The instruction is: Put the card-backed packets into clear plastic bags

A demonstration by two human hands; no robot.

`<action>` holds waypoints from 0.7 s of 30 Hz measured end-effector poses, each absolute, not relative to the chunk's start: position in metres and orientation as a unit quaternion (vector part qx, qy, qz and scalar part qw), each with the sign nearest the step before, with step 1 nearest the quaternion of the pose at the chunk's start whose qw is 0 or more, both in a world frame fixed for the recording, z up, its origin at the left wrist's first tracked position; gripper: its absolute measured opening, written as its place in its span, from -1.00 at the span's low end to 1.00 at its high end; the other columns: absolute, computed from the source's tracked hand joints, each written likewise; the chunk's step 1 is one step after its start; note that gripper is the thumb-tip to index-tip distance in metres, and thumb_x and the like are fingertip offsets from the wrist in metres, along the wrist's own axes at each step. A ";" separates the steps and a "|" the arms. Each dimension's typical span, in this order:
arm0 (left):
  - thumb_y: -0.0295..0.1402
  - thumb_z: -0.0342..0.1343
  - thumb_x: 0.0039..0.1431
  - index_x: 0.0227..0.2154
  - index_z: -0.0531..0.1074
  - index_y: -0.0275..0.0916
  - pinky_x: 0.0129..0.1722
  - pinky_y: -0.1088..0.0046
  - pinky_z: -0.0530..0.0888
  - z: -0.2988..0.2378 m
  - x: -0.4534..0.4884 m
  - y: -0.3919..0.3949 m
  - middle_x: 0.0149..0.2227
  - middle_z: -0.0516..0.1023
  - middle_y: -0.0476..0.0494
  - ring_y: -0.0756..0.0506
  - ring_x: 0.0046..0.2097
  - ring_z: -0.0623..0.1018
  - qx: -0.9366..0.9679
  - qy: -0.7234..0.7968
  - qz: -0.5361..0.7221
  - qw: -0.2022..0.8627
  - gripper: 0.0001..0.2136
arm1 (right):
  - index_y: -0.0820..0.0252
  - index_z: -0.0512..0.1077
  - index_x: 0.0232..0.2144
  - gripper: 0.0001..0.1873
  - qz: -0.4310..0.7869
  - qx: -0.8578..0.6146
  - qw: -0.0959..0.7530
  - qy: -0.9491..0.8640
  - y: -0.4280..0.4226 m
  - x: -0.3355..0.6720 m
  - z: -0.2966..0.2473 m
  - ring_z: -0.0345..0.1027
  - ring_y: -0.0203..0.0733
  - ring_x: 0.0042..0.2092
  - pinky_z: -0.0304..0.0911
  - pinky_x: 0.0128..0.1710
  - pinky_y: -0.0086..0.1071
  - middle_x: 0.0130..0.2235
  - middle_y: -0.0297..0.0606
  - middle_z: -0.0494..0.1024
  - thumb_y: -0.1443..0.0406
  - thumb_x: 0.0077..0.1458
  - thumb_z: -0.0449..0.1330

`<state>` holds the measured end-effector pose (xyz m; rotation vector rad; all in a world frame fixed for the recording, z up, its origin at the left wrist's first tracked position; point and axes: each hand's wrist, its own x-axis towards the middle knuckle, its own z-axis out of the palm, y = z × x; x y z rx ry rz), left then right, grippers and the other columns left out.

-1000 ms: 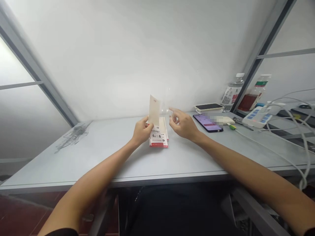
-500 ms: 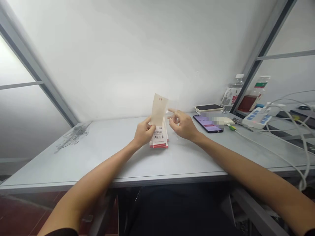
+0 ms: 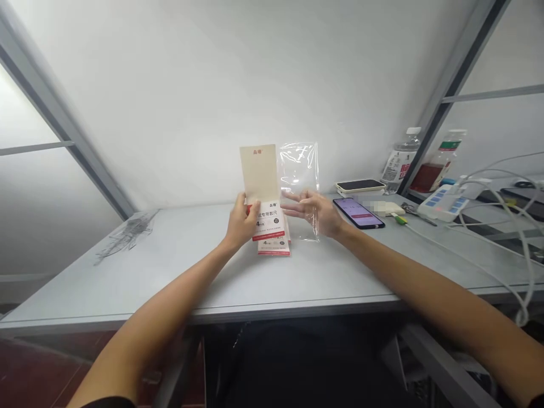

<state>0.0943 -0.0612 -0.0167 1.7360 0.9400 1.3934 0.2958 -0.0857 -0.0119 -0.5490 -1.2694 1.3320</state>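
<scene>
- One grey worktop (image 3: 191, 277) is spanning the frame; at its left, one tangle of thin dark lines (image 3: 130, 232) is showing, whether loose stuff or marks cannot be told.
- The left hand (image 3: 244, 222), left of centre, is closing its thumb over the front of one card (image 3: 260, 175), its fingers going behind, so the grip is narrow and firm.
- That card is standing upright in the middle of the frame, showing a beige upper panel and a white, red-banded lower panel.
- Just below it, at least one printed packet (image 3: 274, 247) is lying on the worktop, partly covered; any more underneath cannot be counted.
- Right of the card, one clear sleeve (image 3: 300, 163) is standing upright.
- The right hand (image 3: 323, 214) is overlapping that sleeve, stretching its fingers leftward and slightly apart; whether they are pinching the film, or lying inside or behind it, cannot be told.
- Right of centre, two phones are lying near each other: a lit phone (image 3: 351, 209) and a dark-screened phone (image 3: 361, 186) behind it.
- Further right, two bottles are standing: a clear bottle (image 3: 398, 165) and a bottle with dark red liquid (image 3: 429, 174).
- At the right, one white power strip (image 3: 442, 203) is lying among white cables (image 3: 527, 249).
</scene>
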 end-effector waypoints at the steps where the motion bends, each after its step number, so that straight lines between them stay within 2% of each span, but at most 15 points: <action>1: -0.19 0.04 0.10 -0.18 0.25 -0.23 -0.51 0.55 0.35 -0.016 0.094 -0.061 -0.57 0.39 0.06 0.04 -0.55 0.40 0.671 0.362 0.544 0.350 -0.72 | 0.17 0.20 -0.56 -0.91 0.582 -0.229 0.569 -0.534 -0.086 0.297 -0.012 0.39 -0.03 -0.06 0.13 0.05 0.02 -0.06 -0.19 0.48 0.35 -0.07 0.06; 3: -0.17 0.04 0.10 -0.18 0.24 -0.22 -0.52 0.55 0.34 -0.015 0.093 -0.060 -0.58 0.38 0.07 0.05 -0.56 0.39 0.675 0.356 0.551 0.339 -0.71 | 0.16 0.25 -0.52 -0.97 0.597 -0.221 0.564 -0.525 -0.086 0.298 -0.012 0.40 -0.01 -0.07 0.13 0.04 0.03 -0.09 -0.17 0.50 0.33 -0.09 0.02; 7: -0.16 0.02 0.11 -0.18 0.23 -0.22 -0.54 0.57 0.33 -0.014 0.093 -0.060 -0.57 0.38 0.08 0.06 -0.57 0.38 0.684 0.347 0.548 0.334 -0.70 | 0.14 0.35 -0.24 -0.69 0.602 -0.211 0.566 -0.522 -0.086 0.299 -0.012 0.41 0.01 -0.09 0.14 0.02 0.06 -0.10 -0.16 0.50 0.31 -0.10 -0.01; 11: -0.15 0.02 0.10 -0.17 0.23 -0.22 -0.56 0.57 0.33 -0.015 0.094 -0.063 -0.59 0.37 0.09 0.06 -0.58 0.38 0.694 0.341 0.531 0.347 -0.69 | 0.13 0.27 -0.03 -0.52 0.623 -0.211 0.546 -0.519 -0.085 0.299 -0.011 0.40 0.01 -0.08 0.14 0.01 0.08 -0.07 -0.15 0.49 0.29 -0.06 -0.05; 21: -0.13 0.01 0.12 -0.16 0.18 -0.19 -0.60 0.60 0.32 -0.016 0.098 -0.067 -0.54 0.40 0.06 0.08 -0.58 0.39 0.647 0.317 0.577 0.384 -0.69 | 0.06 0.08 0.17 -0.39 0.637 -0.217 0.552 -0.492 -0.090 0.294 -0.011 0.40 -0.01 -0.09 0.14 -0.01 0.10 -0.08 -0.15 0.49 0.26 0.02 -0.09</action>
